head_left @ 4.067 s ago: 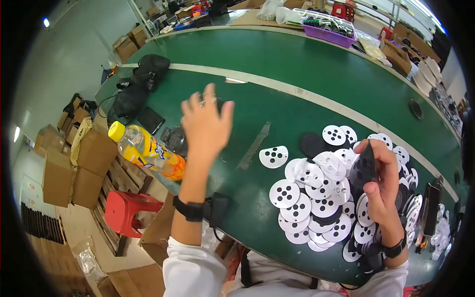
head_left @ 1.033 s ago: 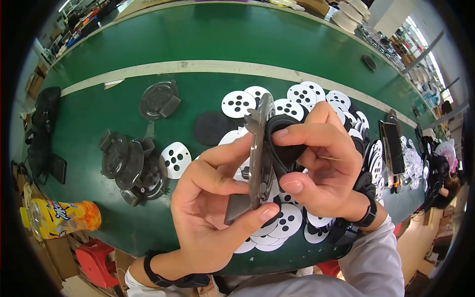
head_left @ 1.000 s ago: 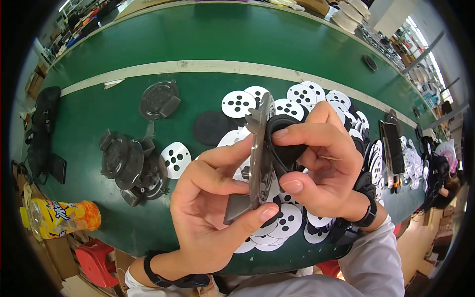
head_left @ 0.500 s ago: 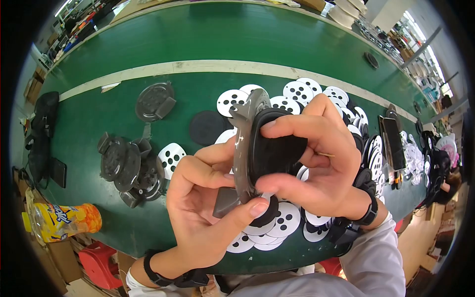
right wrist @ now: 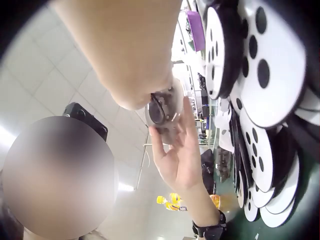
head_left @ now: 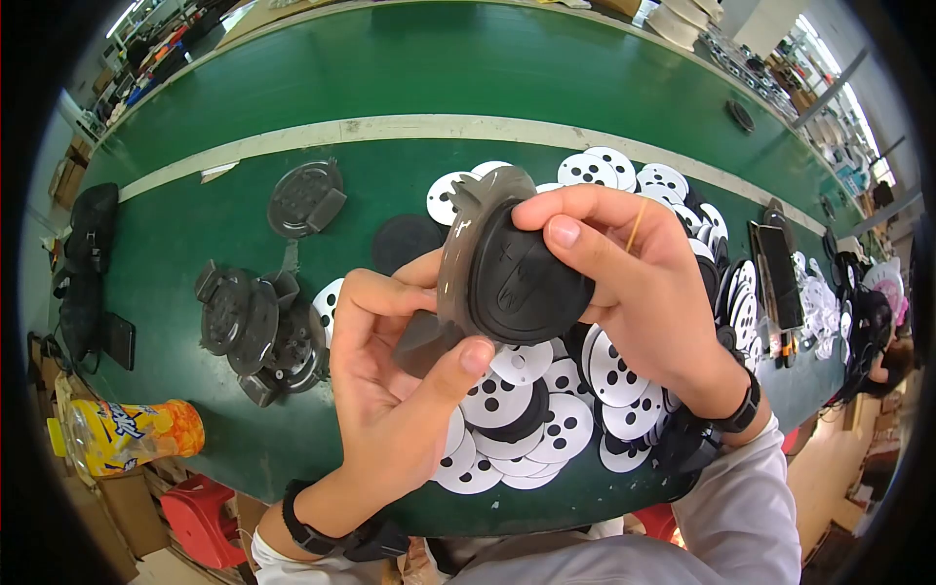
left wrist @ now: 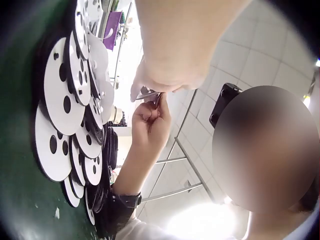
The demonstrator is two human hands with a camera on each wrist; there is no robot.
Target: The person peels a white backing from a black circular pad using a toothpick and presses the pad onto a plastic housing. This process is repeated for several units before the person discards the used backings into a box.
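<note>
In the head view my left hand (head_left: pixel 390 409) grips a translucent grey plastic round part (head_left: pixel 453 283) by its rim and side block, thumb in front and fingers behind. A soft black disc (head_left: pixel 531 283) with marks pressed into its face lies against the part's right side. My right hand (head_left: pixel 643 283) pinches the disc's upper right edge between thumb and forefinger. Both things are held tilted above a pile of white discs (head_left: pixel 561 429) with black dots. The grey part (right wrist: pixel 174 107) also shows between the hands in the right wrist view.
Several similar grey parts are stacked (head_left: pixel 239 317) at the left, with a single grey part (head_left: pixel 305 200) behind them. A yellow-labelled bottle (head_left: pixel 132 434) lies at the left edge. A black disc (head_left: pixel 405 244) rests beside the pile, and a dark flat object (head_left: pixel 775 273) stands at right.
Earlier the left hand reached out without the grey part; now it holds one. Over the last second the black disc has unfolded and turned face-up, and the right thumb has moved up to its top edge.
</note>
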